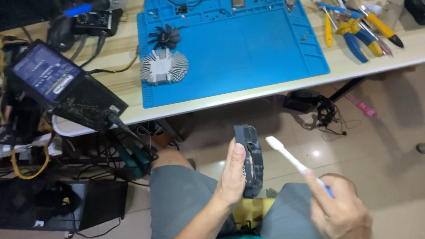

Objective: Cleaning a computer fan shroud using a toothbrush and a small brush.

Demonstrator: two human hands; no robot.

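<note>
So the black plastic fan shroud (250, 161) sits in the left hand (233, 175), held edge-on over the lap, long axis running roughly up and down with the top tilted a bit away from the body. The fingers (240, 150) are wrapped round its near edge, thumb up along the side, so most of its face is hidden and I can't make out the inside.

Just to the right of those fingers is a white toothbrush (287, 156), slim and smooth, pinched in the right hand (342, 217). Its bristle head points up-left toward the shroud, near it but not touching. The blue end of the handle is mostly buried in the grip.

Further out, above both hands, there's the pale wooden table (385, 54) with a ribbed blue rubber work mat (253, 44). On the mat lie a round finned aluminium heatsink (163, 67) and a small black fan rotor (164, 36), touching each other. Off to the right are yellow and blue pliers (358, 34). On the left, a boxy black power supply (64, 86) hangs over the table edge, cables tangled below.
</note>
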